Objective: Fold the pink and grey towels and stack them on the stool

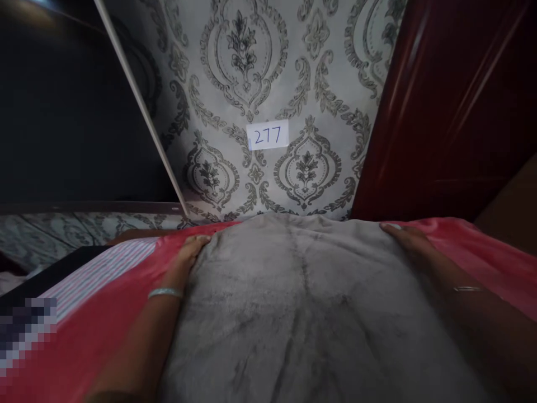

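Grey cloth [293, 291]: spread centrally, long axis apparently near to far.
Red cloth [96, 319]: exposed left and right.
Left hand [193, 247]: rested at the grey's far left edge; grip cannot be told.
Right hand [406, 238]: placed at far right edge, equally near; grip unclear.

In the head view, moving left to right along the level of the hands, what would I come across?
Striped cloth → red cloth → left hand → grey cloth → right hand → red cloth again.
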The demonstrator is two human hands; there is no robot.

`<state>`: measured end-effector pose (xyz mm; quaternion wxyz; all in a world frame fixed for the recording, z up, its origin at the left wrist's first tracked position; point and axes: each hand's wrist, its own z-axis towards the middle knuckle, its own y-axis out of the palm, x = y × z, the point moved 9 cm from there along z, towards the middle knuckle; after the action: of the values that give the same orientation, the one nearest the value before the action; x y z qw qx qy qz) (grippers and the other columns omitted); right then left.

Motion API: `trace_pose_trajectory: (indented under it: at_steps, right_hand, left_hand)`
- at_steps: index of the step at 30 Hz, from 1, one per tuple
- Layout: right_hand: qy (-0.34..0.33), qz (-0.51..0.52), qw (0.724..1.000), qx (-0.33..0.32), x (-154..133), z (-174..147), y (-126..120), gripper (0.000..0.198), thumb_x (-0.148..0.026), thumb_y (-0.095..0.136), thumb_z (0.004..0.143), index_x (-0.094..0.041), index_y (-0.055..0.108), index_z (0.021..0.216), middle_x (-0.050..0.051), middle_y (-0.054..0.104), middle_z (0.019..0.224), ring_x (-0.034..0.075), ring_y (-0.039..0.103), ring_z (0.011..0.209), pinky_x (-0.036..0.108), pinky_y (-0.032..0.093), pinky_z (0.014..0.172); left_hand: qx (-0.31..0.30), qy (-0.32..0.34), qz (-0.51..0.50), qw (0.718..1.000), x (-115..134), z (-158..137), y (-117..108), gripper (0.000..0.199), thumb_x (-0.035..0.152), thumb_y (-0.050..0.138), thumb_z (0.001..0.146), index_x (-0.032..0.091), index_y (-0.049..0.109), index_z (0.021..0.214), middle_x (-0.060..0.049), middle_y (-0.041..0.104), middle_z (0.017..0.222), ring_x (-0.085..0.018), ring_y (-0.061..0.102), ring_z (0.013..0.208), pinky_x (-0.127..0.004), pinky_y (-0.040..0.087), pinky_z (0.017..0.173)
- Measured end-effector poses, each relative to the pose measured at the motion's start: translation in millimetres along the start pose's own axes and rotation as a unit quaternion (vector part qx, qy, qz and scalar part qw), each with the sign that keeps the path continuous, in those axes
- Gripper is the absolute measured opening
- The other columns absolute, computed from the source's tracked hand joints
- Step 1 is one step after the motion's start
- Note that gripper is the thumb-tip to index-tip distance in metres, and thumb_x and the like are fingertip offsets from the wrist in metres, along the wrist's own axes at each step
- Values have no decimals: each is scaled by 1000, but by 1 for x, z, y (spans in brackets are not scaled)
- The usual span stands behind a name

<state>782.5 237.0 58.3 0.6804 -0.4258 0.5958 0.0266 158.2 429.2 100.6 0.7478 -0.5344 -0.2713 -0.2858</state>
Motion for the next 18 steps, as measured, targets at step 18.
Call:
trace_pose_trajectory:
  at_steps: [18]
  right_hand:
    - [-126, 120, 962, -208, 10, -99, 30, 50, -70, 78, 53, -24, 71, 71, 6, 69, 75, 24, 67, 74, 33, 58, 67]
  left_hand:
    - [-383, 72, -108, 915, 109, -84, 68, 23, 44, 73, 70, 21, 69, 70, 2, 58, 55, -16, 54, 54, -25, 45, 51]
